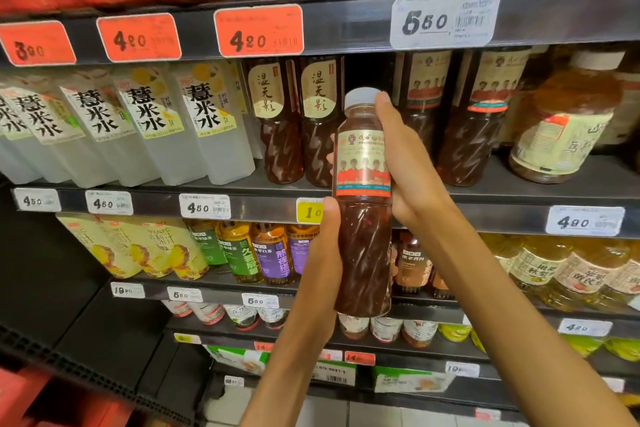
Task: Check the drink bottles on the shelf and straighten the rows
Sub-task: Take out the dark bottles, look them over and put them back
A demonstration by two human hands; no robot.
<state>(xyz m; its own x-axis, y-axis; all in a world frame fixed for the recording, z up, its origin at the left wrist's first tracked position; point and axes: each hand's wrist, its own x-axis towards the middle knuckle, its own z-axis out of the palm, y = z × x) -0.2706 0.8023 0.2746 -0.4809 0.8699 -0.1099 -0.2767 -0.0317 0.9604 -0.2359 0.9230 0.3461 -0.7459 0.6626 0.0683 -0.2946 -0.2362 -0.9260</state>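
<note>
I hold a dark red drink bottle (362,211) with a white cap and a red-and-gold label upright in front of the shelf. My left hand (323,246) grips its lower body from the left. My right hand (405,163) wraps the upper part from the right, thumb reaching the cap. Behind it, the same kind of bottle (467,121) stands in a row on the middle shelf (519,196), with a dark gap right behind the held bottle. Two dark bottles with beige labels (298,121) stand left of that gap.
White rectangular bottles (145,121) fill the left of the middle shelf. A round amber bottle (568,121) stands at the right. Shelves above and below carry more drinks and price tags (258,30). Red crates (41,399) sit at the bottom left.
</note>
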